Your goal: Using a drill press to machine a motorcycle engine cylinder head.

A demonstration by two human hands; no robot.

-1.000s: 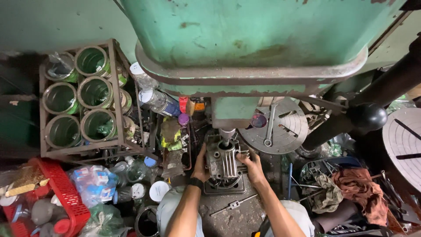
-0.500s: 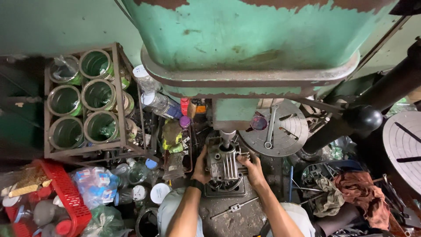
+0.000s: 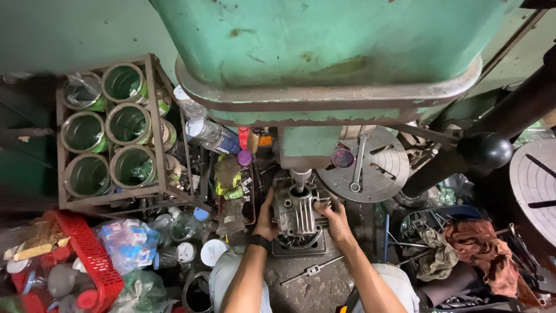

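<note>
hands grip a grey ribbed metal casting (image 3: 294, 213) from both sides, under the spindle (image 3: 300, 178) of a big green drill press (image 3: 324, 58). left hand (image 3: 266, 219) has fingers curled against its left edge, right hand (image 3: 332, 219) clasps its right side. casting sits on the press table (image 3: 301, 248); 6 green cans (image 3: 110, 133) fill a rack nearby.

Soft, even light falls from above on the large green-painted metal machine head (image 3: 324, 52), leaving dull highlights without glare. Below it the cluttered floor sits dim and shadowed. Focus is sharp at centre; edges bend with wide-angle distortion, and corners darken.
</note>
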